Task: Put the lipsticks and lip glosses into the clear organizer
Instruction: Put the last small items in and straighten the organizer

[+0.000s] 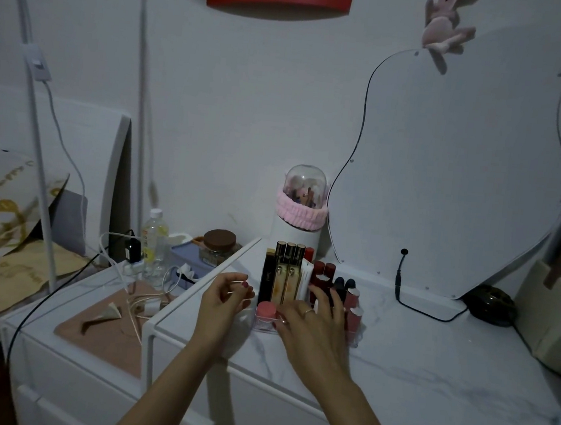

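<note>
Lipsticks [288,271] and lip glosses [353,303] are standing upright in the clear organizer [263,327], which is sitting on the white marble-patterned bench [412,355] near its back left corner, in front of a domed brush holder [302,202] with a pink band. Tall black and gold tubes are filling the back and middle slots, dark red and navy caps are lining the right side, and a short pink-capped pot [266,309] is sitting at the front left. The right hand [316,322] is reaching over the organizer's front right part, its fingers [324,297] spread fairly wide and lying across the tops of the tubes; whether they are gripping one I cannot tell, since the hand is covering them. The left hand [224,296] is hovering just beside the organizer's left edge, its fingers loosely curled with the thumb close to the fingertips and nothing visible between them. A wavy-edged mirror [454,167] is leaning against the wall behind the bench, with a black cable [414,307] trailing across the surface.
</note>
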